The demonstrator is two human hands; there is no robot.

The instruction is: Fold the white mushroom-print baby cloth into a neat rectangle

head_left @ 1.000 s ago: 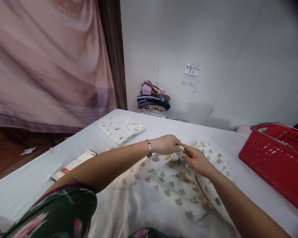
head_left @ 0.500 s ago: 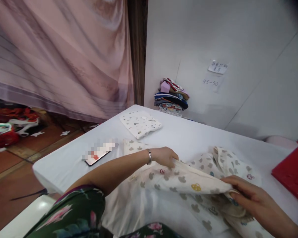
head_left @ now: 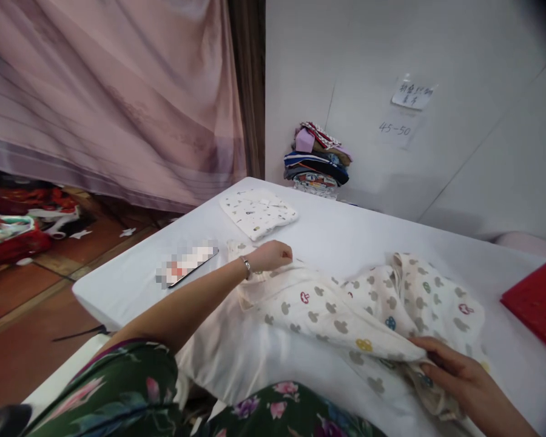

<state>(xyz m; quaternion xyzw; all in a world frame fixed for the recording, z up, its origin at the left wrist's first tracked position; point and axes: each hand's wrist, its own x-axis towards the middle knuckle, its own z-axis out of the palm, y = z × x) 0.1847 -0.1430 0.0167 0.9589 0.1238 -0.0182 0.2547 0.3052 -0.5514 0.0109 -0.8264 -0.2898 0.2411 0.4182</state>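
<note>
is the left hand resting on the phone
No, the left hand is closed on an edge of the patterned garment, and the phone lies apart from it on the table.

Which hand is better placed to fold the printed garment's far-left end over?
Left, likely: the left hand grips that end of the cream animal-print cloth garment; the right hand holds its near right edge.
</note>
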